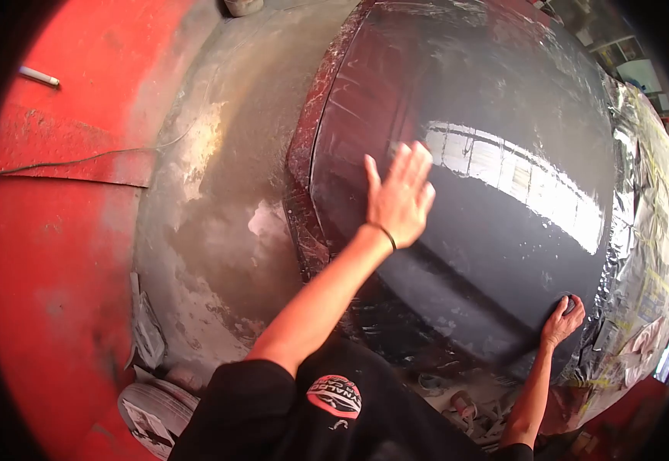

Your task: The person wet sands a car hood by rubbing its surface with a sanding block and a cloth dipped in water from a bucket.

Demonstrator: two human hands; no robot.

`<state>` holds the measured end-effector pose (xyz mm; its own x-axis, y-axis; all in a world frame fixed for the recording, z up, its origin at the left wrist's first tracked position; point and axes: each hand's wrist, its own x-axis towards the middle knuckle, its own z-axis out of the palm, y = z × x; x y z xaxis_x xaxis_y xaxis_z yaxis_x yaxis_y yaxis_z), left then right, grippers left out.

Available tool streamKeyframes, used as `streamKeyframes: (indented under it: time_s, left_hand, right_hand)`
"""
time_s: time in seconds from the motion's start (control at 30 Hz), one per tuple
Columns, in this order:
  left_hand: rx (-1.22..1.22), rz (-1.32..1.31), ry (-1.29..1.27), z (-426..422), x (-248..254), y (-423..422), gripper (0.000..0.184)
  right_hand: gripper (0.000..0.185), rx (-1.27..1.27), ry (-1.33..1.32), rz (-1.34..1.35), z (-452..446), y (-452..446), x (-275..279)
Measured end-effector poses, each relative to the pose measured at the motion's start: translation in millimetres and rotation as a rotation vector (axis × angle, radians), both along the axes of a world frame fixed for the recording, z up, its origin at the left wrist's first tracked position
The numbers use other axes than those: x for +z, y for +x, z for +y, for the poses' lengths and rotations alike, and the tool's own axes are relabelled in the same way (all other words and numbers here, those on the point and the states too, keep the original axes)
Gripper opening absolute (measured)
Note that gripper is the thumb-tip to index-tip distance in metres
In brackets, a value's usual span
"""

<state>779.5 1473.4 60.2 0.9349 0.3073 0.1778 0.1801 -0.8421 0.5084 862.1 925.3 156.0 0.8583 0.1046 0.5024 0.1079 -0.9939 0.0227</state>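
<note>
A dark car hood [496,200] lies in front of me, wet and glossy, with a bright window reflection across it. My left hand [401,196] is over the hood's left part, palm down, fingers extended and thumb apart, with nothing in it. Slight blur leaves unclear whether the palm touches the surface. Near the hood's lower right edge, my right hand [562,323] rests with fingers curled around a small dark pad [570,304]. Most of that pad is hidden by the fingers.
Crumpled masking sheet [645,253] with tape covers the car right of the hood. A red wall [58,253] with a hanging cable [73,163] stands left. Wet concrete floor [227,192] lies between. A round stacked object [154,415] sits at lower left.
</note>
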Motion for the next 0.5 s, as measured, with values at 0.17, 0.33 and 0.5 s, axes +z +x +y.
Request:
streamKeyframes:
  time_s: [0.17, 0.33, 0.5]
  left_hand:
    - [0.196, 0.102, -0.011, 50, -13, 5, 0.067]
    - [0.337, 0.093, -0.138, 67, -28, 10, 0.067]
    - [-0.11, -0.041, -0.19, -90, 19, -64, 0.067]
  right_hand:
    - [0.034, 0.0, 0.005, 0.003, -1, 1, -1]
    - [0.035, -0.011, -0.005, -0.014, 0, 1, -2]
    - [0.036, -0.032, -0.013, 0.001, -4, 3, -3]
